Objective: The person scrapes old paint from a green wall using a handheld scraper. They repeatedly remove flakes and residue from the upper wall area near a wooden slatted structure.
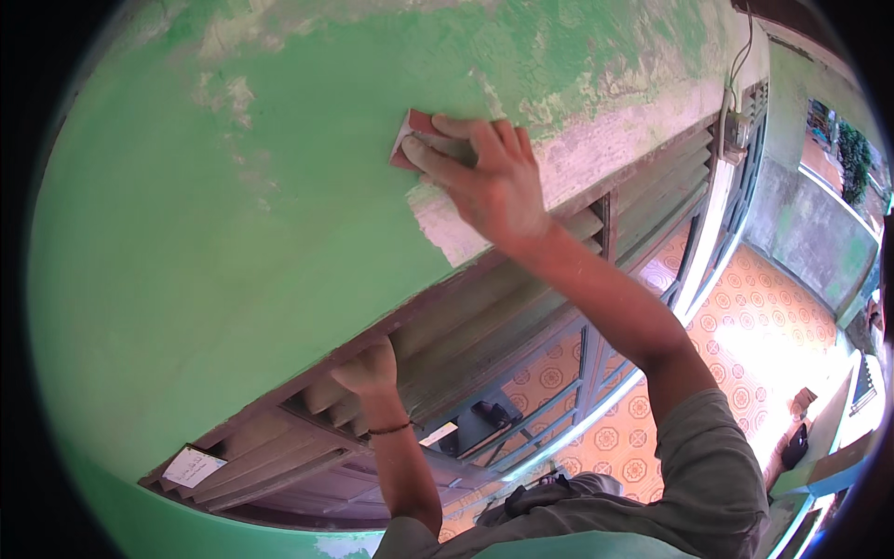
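My right hand (489, 177) is closed on a folded piece of reddish-brown sandpaper (402, 160), its pale back partly showing. The sandpaper lies against the green wall (307, 186), just left of a patch where the paint is worn to a pale pinkish surface (456, 228). Lower down, my left hand (371, 370) grips the brown wooden frame of a louvred vent (484, 321) under the painted wall; its fingertips are hidden among the slats. A dark bracelet (389, 429) circles my left wrist.
A white paper label (193, 467) is on the vent frame at lower left. An electric box with cables (736, 135) is fixed at the wall's right end. Glazed windows (549, 391) sit beneath the vent. Far below is an orange patterned tile floor (633, 438).
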A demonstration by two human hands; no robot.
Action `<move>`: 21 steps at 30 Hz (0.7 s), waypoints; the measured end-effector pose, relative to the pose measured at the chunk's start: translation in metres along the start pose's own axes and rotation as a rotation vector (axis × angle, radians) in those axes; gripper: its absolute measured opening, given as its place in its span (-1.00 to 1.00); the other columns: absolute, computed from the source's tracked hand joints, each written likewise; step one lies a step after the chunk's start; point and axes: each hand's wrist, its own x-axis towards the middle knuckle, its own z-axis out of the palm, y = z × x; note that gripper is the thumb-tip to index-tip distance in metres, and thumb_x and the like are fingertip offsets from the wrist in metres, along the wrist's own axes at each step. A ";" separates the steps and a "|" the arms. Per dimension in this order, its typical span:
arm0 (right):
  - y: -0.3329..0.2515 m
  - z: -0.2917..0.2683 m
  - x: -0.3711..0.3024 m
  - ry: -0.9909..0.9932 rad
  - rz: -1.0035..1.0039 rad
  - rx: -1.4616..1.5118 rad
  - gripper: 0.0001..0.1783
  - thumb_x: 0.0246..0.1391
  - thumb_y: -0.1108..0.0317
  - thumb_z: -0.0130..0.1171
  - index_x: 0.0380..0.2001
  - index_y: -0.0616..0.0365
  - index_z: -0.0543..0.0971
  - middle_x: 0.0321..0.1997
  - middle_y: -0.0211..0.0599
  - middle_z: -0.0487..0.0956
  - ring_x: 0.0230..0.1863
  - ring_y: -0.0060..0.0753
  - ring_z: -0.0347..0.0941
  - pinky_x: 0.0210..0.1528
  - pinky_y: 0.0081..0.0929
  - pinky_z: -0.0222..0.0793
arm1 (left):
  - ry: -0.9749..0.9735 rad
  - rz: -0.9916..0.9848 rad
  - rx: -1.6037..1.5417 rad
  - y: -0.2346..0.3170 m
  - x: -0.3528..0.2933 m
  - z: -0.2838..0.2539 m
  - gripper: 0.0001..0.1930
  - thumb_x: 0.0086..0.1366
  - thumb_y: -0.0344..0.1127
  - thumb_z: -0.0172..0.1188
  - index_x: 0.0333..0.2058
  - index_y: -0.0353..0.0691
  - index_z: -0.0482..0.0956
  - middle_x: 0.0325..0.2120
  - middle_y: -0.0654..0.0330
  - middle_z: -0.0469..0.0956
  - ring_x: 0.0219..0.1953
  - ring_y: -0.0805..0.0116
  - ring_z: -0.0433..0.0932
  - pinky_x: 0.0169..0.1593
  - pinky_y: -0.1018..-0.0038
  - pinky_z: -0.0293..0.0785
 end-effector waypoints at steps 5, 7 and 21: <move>0.076 0.018 0.107 0.139 0.342 -0.105 -0.78 0.08 0.31 0.34 -0.18 0.03 0.71 -0.12 -0.05 0.65 -0.08 -0.04 0.58 -0.03 -0.15 0.48 | -0.056 -0.032 -0.023 0.000 -0.001 0.000 -0.51 0.54 -0.06 -0.06 0.28 -0.21 0.40 0.30 0.15 0.42 0.36 0.19 0.34 0.46 0.18 0.17; 0.088 0.021 0.134 0.213 0.625 0.034 -0.62 0.22 0.23 0.33 0.08 0.05 0.70 0.01 0.04 0.64 0.01 0.07 0.57 0.11 -0.16 0.49 | -0.090 -0.032 -0.064 0.000 -0.001 0.001 -0.50 0.53 -0.04 -0.06 0.28 -0.21 0.40 0.30 0.15 0.42 0.36 0.20 0.33 0.45 0.17 0.17; 0.077 0.025 0.152 0.111 0.407 0.080 -0.60 0.22 0.18 0.34 0.01 0.22 0.69 0.01 0.09 0.64 0.01 0.11 0.57 0.10 -0.15 0.47 | 0.100 0.012 -0.016 0.000 -0.001 0.007 -0.48 0.48 0.05 0.07 0.24 -0.15 0.46 0.25 0.23 0.50 0.31 0.26 0.42 0.40 0.18 0.30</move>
